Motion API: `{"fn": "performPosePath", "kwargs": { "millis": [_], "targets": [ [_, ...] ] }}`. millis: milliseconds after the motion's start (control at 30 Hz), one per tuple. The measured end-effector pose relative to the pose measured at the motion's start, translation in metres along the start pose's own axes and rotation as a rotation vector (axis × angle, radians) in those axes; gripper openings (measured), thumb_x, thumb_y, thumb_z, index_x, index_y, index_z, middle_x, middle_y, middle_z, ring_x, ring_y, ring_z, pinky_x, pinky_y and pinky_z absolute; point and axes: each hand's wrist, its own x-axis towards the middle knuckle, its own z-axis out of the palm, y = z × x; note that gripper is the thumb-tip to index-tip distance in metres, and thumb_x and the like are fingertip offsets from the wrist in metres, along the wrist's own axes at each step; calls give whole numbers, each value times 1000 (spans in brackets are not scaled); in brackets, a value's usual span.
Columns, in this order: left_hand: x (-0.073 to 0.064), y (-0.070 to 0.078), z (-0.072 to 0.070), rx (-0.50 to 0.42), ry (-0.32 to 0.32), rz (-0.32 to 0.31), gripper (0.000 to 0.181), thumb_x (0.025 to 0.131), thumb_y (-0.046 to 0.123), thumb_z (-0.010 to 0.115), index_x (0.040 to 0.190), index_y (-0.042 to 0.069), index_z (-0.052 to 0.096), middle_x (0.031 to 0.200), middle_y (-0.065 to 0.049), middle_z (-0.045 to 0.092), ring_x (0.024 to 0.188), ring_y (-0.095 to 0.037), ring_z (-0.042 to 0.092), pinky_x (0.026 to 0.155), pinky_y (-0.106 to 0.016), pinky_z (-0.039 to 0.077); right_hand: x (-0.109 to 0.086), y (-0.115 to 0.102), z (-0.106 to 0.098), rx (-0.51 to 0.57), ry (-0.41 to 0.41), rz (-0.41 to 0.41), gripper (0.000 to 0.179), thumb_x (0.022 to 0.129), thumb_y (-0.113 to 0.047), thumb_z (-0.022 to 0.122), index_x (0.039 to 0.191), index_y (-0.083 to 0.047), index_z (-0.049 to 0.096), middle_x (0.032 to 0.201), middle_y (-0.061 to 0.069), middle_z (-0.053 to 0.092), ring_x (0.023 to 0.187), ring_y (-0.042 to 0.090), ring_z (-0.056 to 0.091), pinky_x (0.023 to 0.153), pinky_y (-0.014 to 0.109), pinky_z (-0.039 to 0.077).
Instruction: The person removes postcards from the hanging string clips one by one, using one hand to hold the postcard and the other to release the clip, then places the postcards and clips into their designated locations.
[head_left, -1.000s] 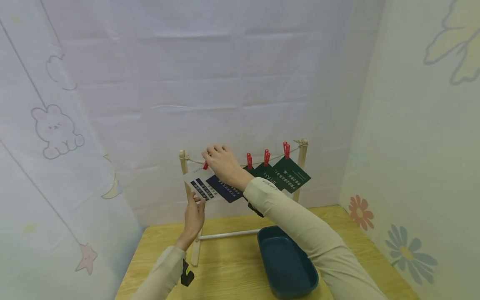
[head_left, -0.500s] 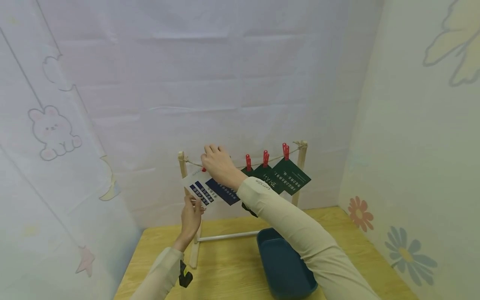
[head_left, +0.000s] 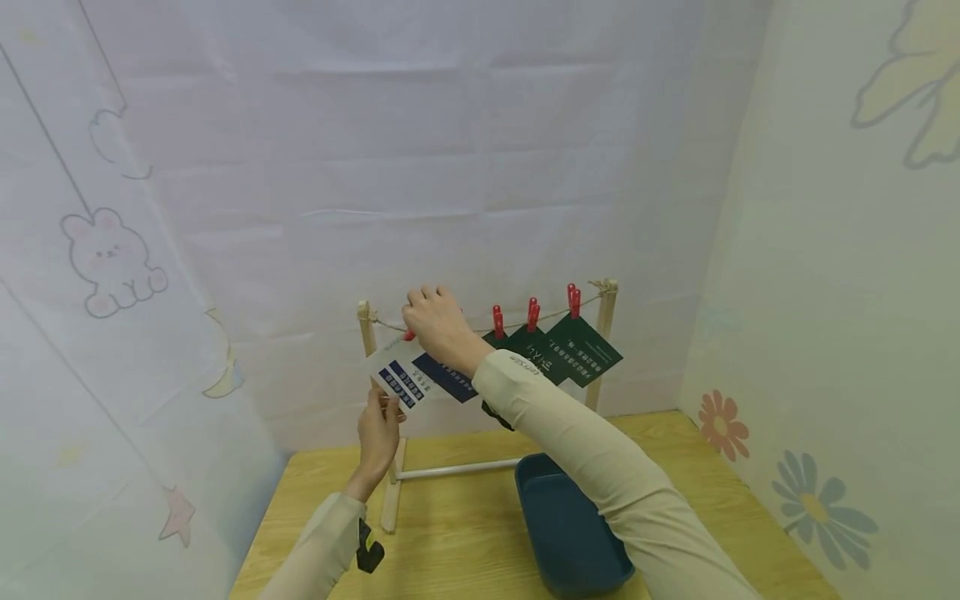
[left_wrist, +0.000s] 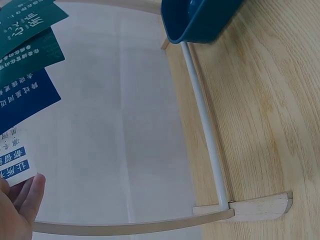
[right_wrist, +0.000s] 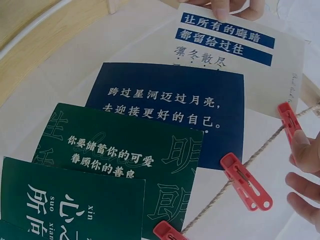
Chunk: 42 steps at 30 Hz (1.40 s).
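Note:
A white card (right_wrist: 282, 75) with blue text bands hangs at the left end of a twine line (right_wrist: 212, 200). My left hand (head_left: 377, 433) pinches its lower edge between thumb and fingers. At its upper corner is a red clothespin (right_wrist: 288, 122), held between the thumb and fingers of my right hand (head_left: 441, 329). Beside the white card hangs a dark blue card (right_wrist: 165, 90), pegged by another red clothespin (right_wrist: 245, 180) and partly overlapping it. Several green cards (right_wrist: 120, 145) follow along the line; in the head view my right forearm hides part of them.
The twine runs between two wooden posts (head_left: 606, 312) with a white crossbar (head_left: 457, 470) low between them. A dark blue bin (head_left: 570, 525) stands on the wooden table (head_left: 450, 550) under my right forearm. Patterned sheets (head_left: 810, 292) rise on the sides.
My left hand has moved slightly left and down along the white card's edge. My right hand has shifted a little left at the clothespin, which shows less in the head view.

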Motion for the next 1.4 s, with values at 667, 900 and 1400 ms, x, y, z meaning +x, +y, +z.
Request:
{"fn": "performPosePath", "kwargs": {
  "millis": [667, 900, 1400],
  "targets": [
    [2, 2, -1, 38, 17, 11, 7, 100, 0, 54, 103, -6, 53, 88, -25, 66, 68, -31, 68, 60, -33, 58, -3, 2, 4, 124, 81, -3, 14, 97, -3, 61, 102, -10, 73, 97, 4, 64, 87, 17, 58, 82, 29, 47],
    [3, 3, -1, 47, 10, 21, 8, 101, 1, 53, 104, -6, 52, 89, -27, 66, 69, -32, 68, 61, -36, 58, -4, 4, 4, 135, 107, -1, 15, 96, -1, 61, 104, -7, 72, 95, 5, 64, 87, 18, 60, 81, 29, 49],
    [3, 2, -3, 39, 12, 48, 8, 102, 2, 52, 105, -5, 52, 89, -23, 66, 70, -31, 67, 64, -38, 59, -5, 7, 4, 194, 125, -3, 14, 95, 2, 61, 105, -3, 71, 98, 8, 66, 92, 19, 63, 88, 30, 51]
  ]
}}
